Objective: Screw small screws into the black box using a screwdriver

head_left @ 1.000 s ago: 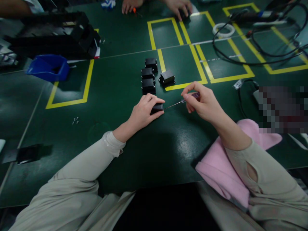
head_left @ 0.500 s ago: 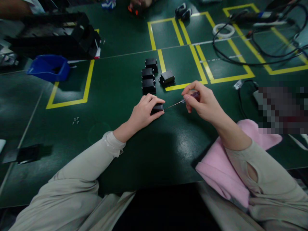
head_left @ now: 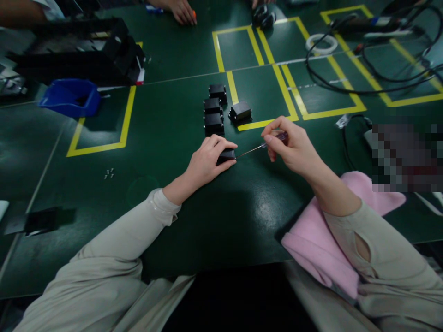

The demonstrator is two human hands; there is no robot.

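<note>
My left hand (head_left: 207, 161) lies curled over a small black box (head_left: 226, 155) on the green table (head_left: 173, 138), pinning it down. My right hand (head_left: 294, 147) pinches a thin screwdriver (head_left: 263, 146) with a purple handle; its metal tip touches the right side of that box. Three more black boxes (head_left: 213, 107) stand in a column just beyond my left hand, and a fourth black box (head_left: 240, 111) sits to their right on a yellow tape line.
A blue bin (head_left: 69, 97) and a black rack (head_left: 79, 50) stand far left. Tiny screws (head_left: 108, 173) lie left of my arm. Black cables (head_left: 367, 74) and a white tape roll (head_left: 321, 42) lie far right. A pink cloth (head_left: 332, 240) pads my right forearm. Another person's hand (head_left: 182, 10) works at the far edge.
My hands have stayed in place, the right fingers shifting slightly on the screwdriver. The other person's hands at the far edge have moved left and drawn back.
</note>
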